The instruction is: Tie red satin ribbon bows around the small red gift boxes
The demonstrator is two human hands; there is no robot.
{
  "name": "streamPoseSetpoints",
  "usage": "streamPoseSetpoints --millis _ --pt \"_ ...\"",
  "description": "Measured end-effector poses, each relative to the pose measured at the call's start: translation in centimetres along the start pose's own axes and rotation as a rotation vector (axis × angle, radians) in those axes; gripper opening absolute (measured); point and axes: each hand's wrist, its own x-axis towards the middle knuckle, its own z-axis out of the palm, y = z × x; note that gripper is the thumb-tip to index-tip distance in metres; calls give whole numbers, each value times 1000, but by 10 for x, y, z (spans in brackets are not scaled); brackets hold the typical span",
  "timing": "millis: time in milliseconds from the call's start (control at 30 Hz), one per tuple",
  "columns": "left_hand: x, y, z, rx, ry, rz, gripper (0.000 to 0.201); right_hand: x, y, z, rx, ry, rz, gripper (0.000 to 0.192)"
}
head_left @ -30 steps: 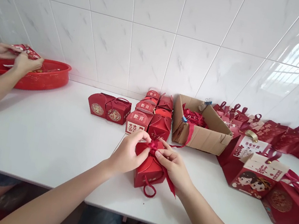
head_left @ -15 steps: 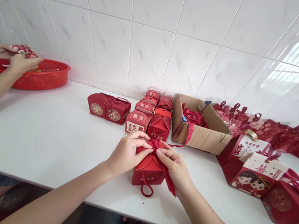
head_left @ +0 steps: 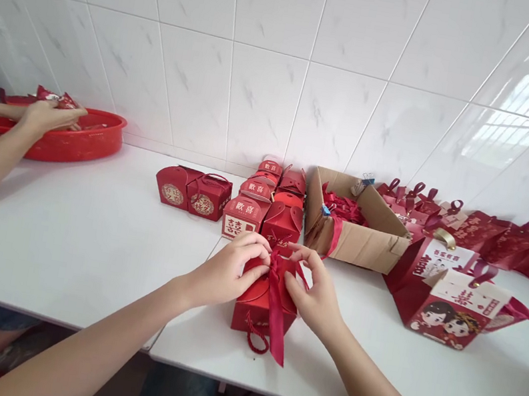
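Note:
In front of me on the table stands a red gift box (head_left: pixel 255 315) with curved top flaps and a twisted cord loop at its front. A dark red ribbon (head_left: pixel 277 322) is gathered at the top, and one long tail hangs down over the front. My left hand (head_left: pixel 232 270) pinches the ribbon at the gathered spot from the left. On the other side, my right hand (head_left: pixel 314 294) is close to the ribbon, its thumb and forefinger apart, the thumb by the box top. Part of the ribbon behind the right fingers is hidden.
Behind stand rows of red boxes (head_left: pixel 244 211) and a cardboard box (head_left: pixel 363 241) of ribbons. Two dark red boxes (head_left: pixel 208 199) sit left. At right are white-topped gift boxes (head_left: pixel 447 320) and red bags (head_left: pixel 501 237). A co-worker's hand (head_left: pixel 50 115) holds a red packet over a red basin (head_left: pixel 101 140).
My right fingers have parted and moved slightly right. The ribbon tail now falls over the box front. A red box at the far right is gone from view. The co-worker's hands have shifted.

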Motion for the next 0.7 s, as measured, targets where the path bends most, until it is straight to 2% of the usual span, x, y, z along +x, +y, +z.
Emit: streamPoseSetpoints --millis 100,233,367,500,600,700 --pt "1 4 -4 71 -36 20 10 2 3 0 -115 -27 -144 24" --pt "3 7 -7 141 -61 25 10 8 1 -3 -286 -43 -263 22" --pt "5 9 -9 164 -90 6 9 11 -5 -15 -451 -169 -404 17" --pt "7 7 -11 165 -109 12 8 7 -20 -32 -545 -300 -527 22" --pt "9 5 -12 163 -128 14 7 5 -41 -44 -464 -322 -505 20" --pt "10 6 -15 159 -158 3 8 13 -62 -52 -372 -251 -297 12"
